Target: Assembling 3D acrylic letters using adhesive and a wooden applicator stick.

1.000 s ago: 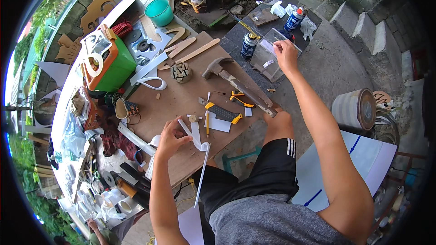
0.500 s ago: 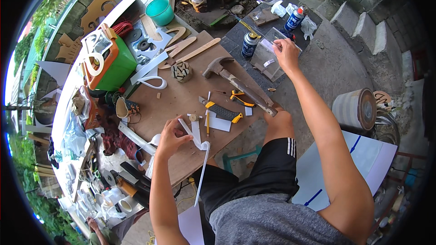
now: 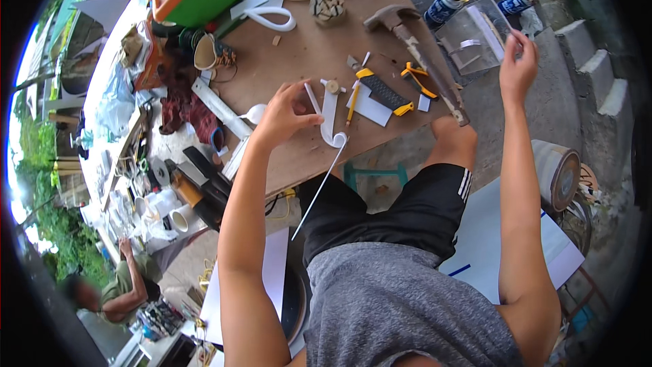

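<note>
At the table's near edge, my left hand (image 3: 288, 114) curves its thumb and fingers round the upper end of a narrow white strip (image 3: 312, 99). The strip stands beside a flat white hook-shaped piece (image 3: 329, 112), and a long thin length runs from its curled end past the table edge. A small round tan disc (image 3: 331, 86) rests on top of the piece. To the far right, my right hand (image 3: 519, 68) pinches something small with a thin pale tip, too small to make out. It is by the right edge of a clear sheet (image 3: 468, 61) bearing small white scraps.
A pencil (image 3: 352, 103), a black-yellow cutter (image 3: 380, 93), yellow-handled pliers (image 3: 418, 81) and a hammer (image 3: 424, 58) lie right of the white piece. Two spray cans (image 3: 445, 7) flank the clear sheet. Clutter fills the table's left side; a person (image 3: 129, 278) is at lower left.
The view has shifted, so the table sits higher in it. My right hand has drawn off the clear sheet toward its right edge. My left hand stays at the white strip.
</note>
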### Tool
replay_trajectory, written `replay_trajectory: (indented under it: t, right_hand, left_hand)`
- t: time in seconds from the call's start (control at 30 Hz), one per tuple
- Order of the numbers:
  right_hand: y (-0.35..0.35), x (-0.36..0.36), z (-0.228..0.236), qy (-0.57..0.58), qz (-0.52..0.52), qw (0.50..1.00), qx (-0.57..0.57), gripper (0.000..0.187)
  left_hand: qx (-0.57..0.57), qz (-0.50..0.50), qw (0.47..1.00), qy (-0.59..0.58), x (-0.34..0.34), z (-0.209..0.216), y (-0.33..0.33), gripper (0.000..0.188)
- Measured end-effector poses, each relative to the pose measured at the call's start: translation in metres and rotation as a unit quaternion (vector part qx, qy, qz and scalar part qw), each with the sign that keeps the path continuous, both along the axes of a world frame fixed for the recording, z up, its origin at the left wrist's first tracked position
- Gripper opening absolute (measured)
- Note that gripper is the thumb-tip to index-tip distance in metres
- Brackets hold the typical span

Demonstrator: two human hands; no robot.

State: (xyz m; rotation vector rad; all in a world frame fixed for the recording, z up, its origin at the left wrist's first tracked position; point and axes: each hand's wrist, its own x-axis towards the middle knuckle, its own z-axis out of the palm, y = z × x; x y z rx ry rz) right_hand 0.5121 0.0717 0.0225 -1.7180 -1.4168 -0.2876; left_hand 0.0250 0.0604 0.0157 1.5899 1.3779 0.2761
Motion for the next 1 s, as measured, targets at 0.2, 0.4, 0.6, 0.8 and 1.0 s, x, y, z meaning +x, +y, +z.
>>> replay_trajectory:
  t: [0.2, 0.4, 0.6, 0.8, 1.0]
  right_hand:
    - [-0.108, -0.038, -0.024, 0.029, 0.007, 0.999, -0.046, 0.014]
    - [-0.21, -0.06, -0.069, 0.111, -0.074, 0.972, -0.194, 0.011]
    - [-0.207, -0.084, -0.085, 0.046, 0.02, 0.951, -0.306, 0.009]
    - [-0.195, -0.08, -0.094, -0.022, 0.069, 0.936, -0.345, 0.01]
    - [-0.195, -0.076, -0.103, -0.018, 0.058, 0.918, -0.391, 0.01]
  left_hand:
    - [-0.002, -0.011, 1.0, 0.024, -0.001, 0.006, -0.003, 0.086]
    - [-0.007, -0.007, 1.0, 0.016, 0.002, 0.008, -0.004, 0.088]
    - [-0.009, -0.002, 1.0, 0.013, 0.002, 0.009, -0.005, 0.088]
    - [-0.019, 0.009, 1.0, 0.015, 0.003, 0.011, -0.004, 0.09]
    - [-0.026, 0.009, 1.0, 0.015, 0.003, 0.011, -0.004, 0.091]
